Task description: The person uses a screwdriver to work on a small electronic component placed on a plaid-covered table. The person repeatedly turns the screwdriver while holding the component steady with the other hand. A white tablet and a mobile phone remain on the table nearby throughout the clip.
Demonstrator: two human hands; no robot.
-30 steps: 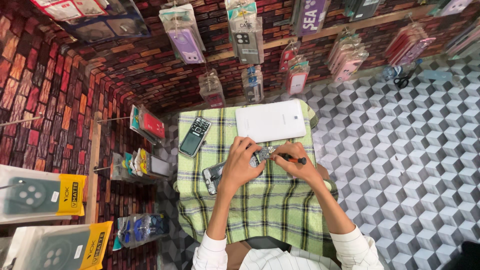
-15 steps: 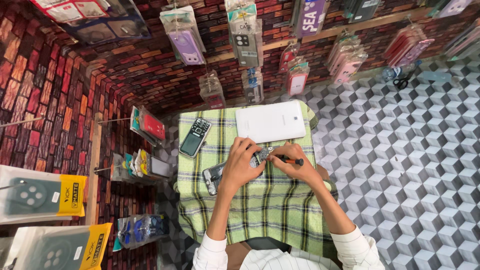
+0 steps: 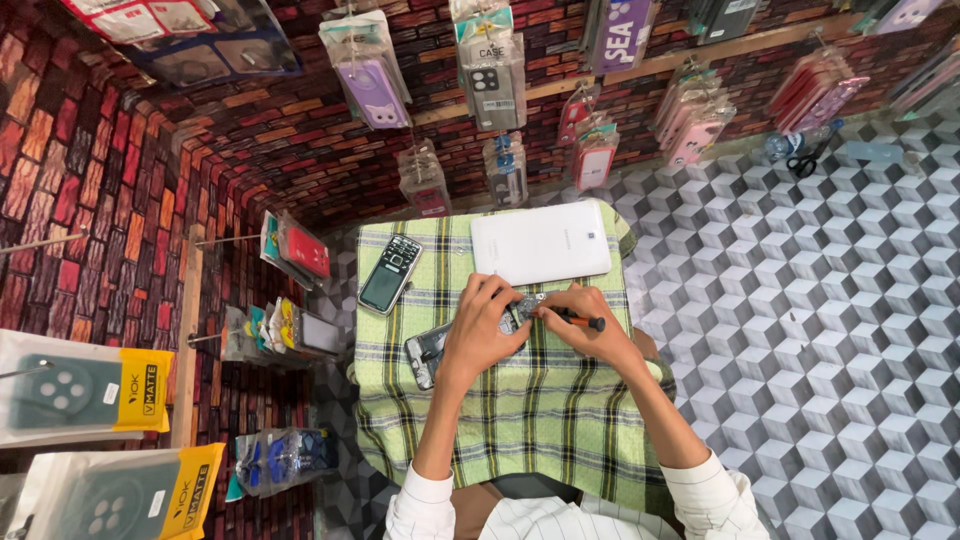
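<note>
On checked cloth (image 3: 500, 420), hands (image 3: 535, 325) grip opened phone (image 3: 440, 345)

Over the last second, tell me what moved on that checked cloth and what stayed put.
Nothing visibly changed. The left hand still presses on the opened phone, and the right hand still holds the screwdriver to it. The white tablet and the keypad phone lie where they were on the checked cloth.

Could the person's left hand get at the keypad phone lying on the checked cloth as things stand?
Probably yes. The keypad phone lies in the open, up and to the left of the left hand, with only bare checked cloth between. But that hand is now pressing on the opened phone.
</note>
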